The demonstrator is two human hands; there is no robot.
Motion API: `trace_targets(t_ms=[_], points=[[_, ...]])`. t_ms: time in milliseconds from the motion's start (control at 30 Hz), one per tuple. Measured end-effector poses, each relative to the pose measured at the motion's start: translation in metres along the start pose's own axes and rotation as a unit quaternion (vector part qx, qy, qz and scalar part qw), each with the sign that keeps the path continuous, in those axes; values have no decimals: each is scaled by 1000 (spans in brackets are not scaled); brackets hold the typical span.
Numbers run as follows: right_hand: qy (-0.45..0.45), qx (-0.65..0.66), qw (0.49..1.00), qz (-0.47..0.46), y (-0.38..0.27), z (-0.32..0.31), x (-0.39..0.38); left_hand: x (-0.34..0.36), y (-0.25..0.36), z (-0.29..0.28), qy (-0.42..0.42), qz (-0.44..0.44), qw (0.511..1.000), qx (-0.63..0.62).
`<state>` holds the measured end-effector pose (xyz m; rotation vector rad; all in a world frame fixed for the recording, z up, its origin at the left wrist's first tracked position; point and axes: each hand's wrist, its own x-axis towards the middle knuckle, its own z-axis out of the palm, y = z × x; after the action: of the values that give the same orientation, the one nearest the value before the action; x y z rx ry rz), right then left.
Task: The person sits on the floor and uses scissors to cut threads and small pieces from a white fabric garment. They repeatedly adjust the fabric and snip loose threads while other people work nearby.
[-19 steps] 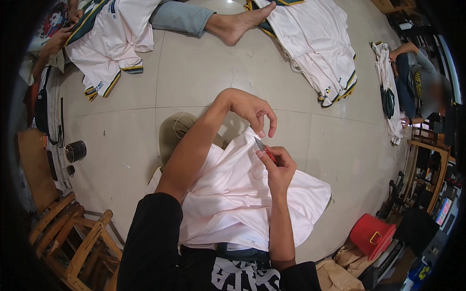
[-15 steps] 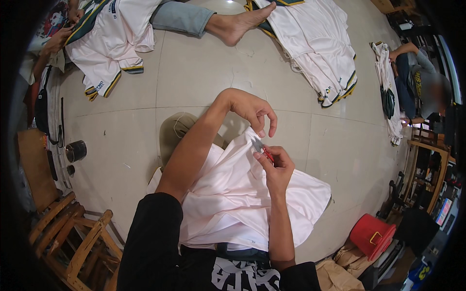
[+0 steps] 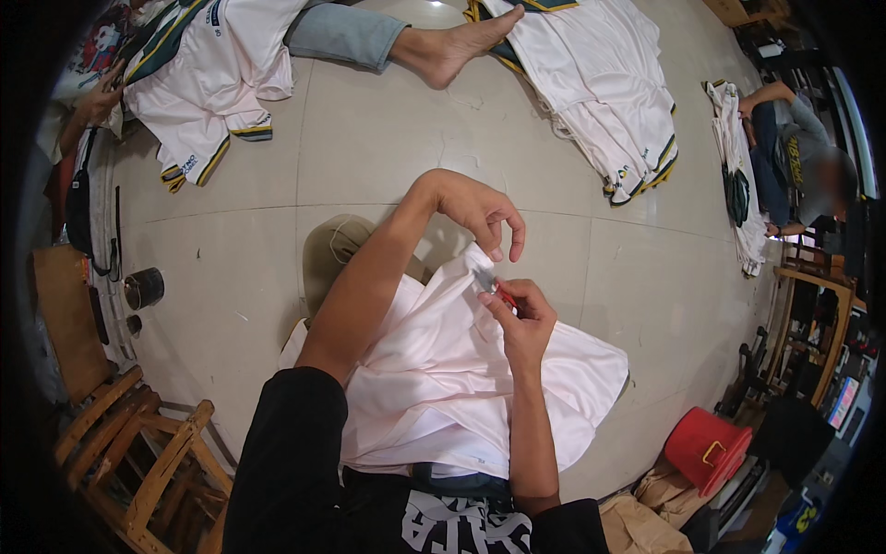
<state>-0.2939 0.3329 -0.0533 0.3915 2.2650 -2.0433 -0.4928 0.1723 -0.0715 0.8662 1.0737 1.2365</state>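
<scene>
A white garment (image 3: 443, 369) lies spread over my lap, with one part of it drawn up to a peak in front of me. My left hand (image 3: 475, 210) pinches the cloth at that peak, wrist bent over from above. Just below it, my right hand (image 3: 526, 319) grips small thread snips (image 3: 503, 295) with red handles. Their grey blades rest against the cloth close under the left fingertips and look slightly blurred. Whether a thread lies between the blades is too small to tell.
White garments with green and yellow trim lie at the far left (image 3: 217, 83) and far right (image 3: 600, 92). A person's bare foot (image 3: 452, 46) reaches in between. Another person (image 3: 798, 157) sits at the right. Wooden furniture (image 3: 152, 462) stands near left, a red bucket (image 3: 706, 450) near right.
My right hand and the snips have shifted slightly left, the blades now nearer the cloth. My left hand has hardly moved. At the far left, the other person's hands have shifted.
</scene>
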Motion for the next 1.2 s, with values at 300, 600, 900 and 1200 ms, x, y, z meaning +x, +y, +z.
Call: trace_targets(t_ms=[300, 600, 900, 1200], points=[[110, 2, 993, 47, 15, -44, -13, 5, -10, -8, -20, -1, 996, 82], [122, 36, 973, 195, 101, -89, -30, 1, -15, 0, -36, -68, 994, 82], [68, 66, 985, 147, 110, -92, -32, 9, -7, 25, 121, -131, 976, 126], [-120, 281, 951, 49, 59, -80, -41, 55, 19, 131, 185, -104, 959, 186]])
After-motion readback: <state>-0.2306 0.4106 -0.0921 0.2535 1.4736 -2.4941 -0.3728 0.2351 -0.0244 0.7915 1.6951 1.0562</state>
